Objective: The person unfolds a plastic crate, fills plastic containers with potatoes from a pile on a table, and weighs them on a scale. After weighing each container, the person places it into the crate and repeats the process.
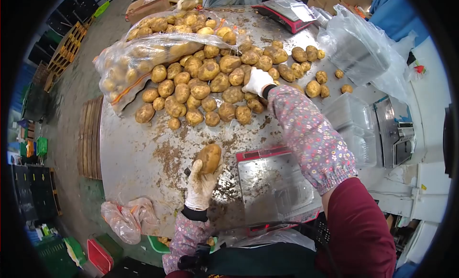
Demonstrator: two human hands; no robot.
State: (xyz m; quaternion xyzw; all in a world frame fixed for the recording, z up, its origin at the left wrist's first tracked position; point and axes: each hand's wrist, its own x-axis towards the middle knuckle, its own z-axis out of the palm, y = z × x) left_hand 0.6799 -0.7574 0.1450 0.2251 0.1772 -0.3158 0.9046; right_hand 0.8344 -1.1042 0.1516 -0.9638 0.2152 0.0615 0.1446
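Observation:
My left hand [198, 189], in a soiled white glove, holds a large brown potato [209, 158] above the metal table [134, 168]. Its thumb and fingers close round the lower part of the potato. My right hand [258, 82], also in a white glove, reaches to the right side of a big pile of potatoes [201, 90]. The fingers are curled against a potato [247, 77] that the glove partly covers. Behind the pile, a clear plastic sack [138, 60] with an orange edge lies on its side, full of potatoes.
A red-edged scale [260, 182] with clear plastic trays on it stands near my body. Another red scale [287, 15] is at the back. Stacked clear containers [351, 125] and plastic bags [358, 46] line the right side. A crumpled bag [129, 218] hangs at the front left edge.

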